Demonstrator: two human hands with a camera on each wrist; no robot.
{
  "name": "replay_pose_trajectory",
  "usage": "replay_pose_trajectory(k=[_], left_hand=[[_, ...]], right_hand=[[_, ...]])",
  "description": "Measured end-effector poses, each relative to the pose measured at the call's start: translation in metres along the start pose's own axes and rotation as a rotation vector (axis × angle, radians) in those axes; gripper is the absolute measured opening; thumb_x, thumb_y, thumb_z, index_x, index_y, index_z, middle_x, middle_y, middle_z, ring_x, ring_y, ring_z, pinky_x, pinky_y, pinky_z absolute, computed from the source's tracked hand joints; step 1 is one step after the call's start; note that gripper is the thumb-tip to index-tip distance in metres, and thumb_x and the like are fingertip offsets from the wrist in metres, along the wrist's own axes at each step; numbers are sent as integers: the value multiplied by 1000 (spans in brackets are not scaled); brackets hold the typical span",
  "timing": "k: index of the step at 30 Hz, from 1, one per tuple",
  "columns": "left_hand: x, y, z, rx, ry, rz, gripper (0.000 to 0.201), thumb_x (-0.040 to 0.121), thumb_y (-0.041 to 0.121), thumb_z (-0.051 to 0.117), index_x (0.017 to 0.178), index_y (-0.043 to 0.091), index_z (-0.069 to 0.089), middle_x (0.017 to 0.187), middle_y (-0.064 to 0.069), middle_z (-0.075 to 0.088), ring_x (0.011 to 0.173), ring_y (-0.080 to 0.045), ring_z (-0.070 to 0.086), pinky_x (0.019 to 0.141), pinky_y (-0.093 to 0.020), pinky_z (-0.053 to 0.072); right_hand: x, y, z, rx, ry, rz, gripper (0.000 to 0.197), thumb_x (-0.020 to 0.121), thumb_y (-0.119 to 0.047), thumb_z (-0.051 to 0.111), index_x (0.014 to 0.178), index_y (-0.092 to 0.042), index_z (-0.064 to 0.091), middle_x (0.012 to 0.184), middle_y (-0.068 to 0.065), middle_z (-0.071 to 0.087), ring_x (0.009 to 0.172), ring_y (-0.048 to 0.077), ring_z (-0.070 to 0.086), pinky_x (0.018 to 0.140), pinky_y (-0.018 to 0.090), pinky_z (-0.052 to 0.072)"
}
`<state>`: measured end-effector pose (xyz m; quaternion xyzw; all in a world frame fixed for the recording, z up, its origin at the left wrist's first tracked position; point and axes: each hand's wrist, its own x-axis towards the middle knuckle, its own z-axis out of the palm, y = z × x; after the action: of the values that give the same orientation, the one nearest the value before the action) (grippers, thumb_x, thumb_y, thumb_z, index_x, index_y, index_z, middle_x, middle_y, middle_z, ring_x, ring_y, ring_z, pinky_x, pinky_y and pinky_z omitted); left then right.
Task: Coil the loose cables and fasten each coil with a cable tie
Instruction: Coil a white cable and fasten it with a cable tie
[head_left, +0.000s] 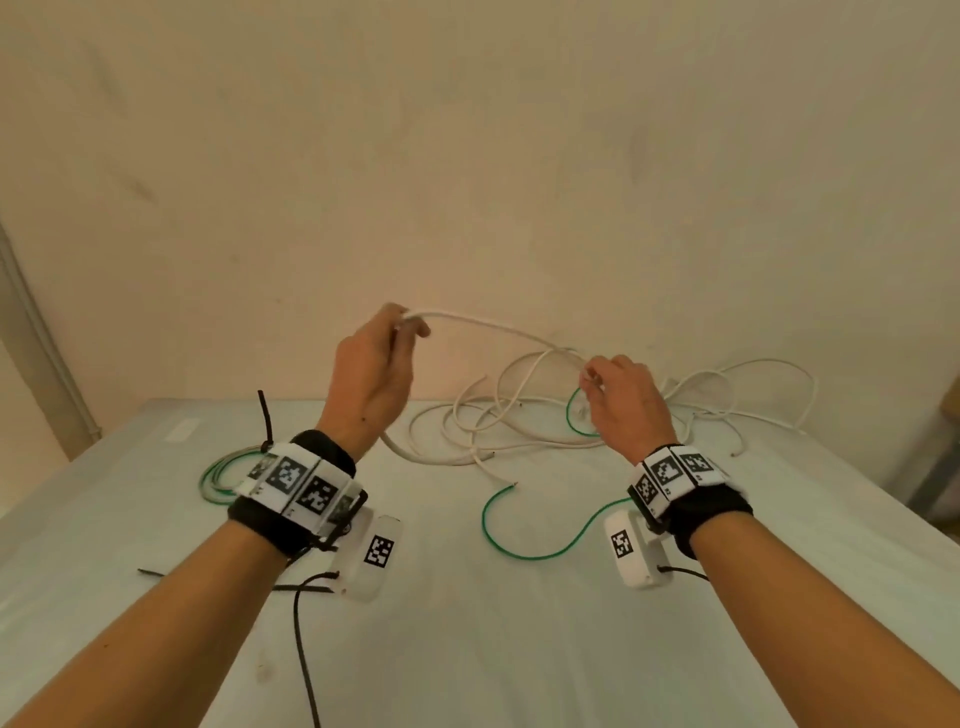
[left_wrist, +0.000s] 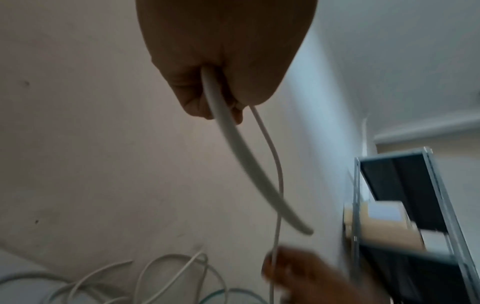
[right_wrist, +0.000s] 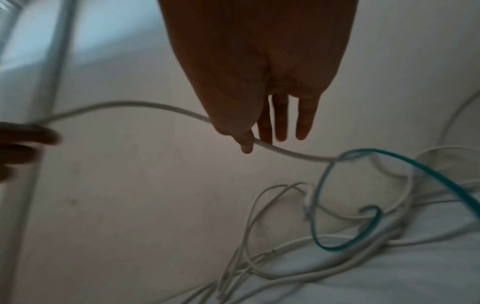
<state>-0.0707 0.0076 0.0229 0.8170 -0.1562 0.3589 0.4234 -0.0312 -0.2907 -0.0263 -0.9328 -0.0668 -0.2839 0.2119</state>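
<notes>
White cable (head_left: 483, 325): one span runs in the air between my two hands, above the far part of the table (head_left: 519, 649). My left hand (head_left: 371, 371) is raised, fingers curled round the cable; in the left wrist view a short free end juts out below the fist and a thinner-looking run drops toward my right hand. My right hand (head_left: 621, 402) pinches the same cable between thumb and forefinger, the other three fingers (right_wrist: 303, 123) straight and apart from it. Beyond that pinch the cable falls into a loose white tangle (head_left: 519, 426) lying on the table against the wall (head_left: 467, 156). A green cable (head_left: 535, 551) threads through the tangle and curves across the table toward me, its bare end lifted. A green and white coil (head_left: 218, 475), already bound with a black tie (head_left: 266, 421), lies on the table beyond my left wrist. More black ties (head_left: 304, 587) lie on the table near my left forearm. A metal shelf (left_wrist: 415, 216) stands to the right.
</notes>
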Motion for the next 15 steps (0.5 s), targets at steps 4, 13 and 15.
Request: replay_pose_trajectory(k=[4,13,15], left_hand=[[9,3,-26,-1,61,-104,28,109,24,44,92,14,64,61,3,47,50,-9,38,49,-20,33],[-11,-3,-4,-81,-372,-373,18,102,24,62,104,8,70,68,-5,60,60,-16,61,63,-27,57],[-7,1,-4,-336,-355,-454,21,99,24,68,106,4,69,70,-3,53,57,-13,54,63,-29,59]], right_hand=[[3,8,-2,142,-89,128,21,106,-24,55,98,-7,66,89,18,69,92,38,67,78,37,49],[18,-67,-46,646,117,30,17,96,-32,74,99,-17,81,81,-1,76,59,7,68,62,18,54],[26,-78,-62,689,154,0,15,96,-29,75,97,-15,81,80,1,77,58,8,67,60,17,53]])
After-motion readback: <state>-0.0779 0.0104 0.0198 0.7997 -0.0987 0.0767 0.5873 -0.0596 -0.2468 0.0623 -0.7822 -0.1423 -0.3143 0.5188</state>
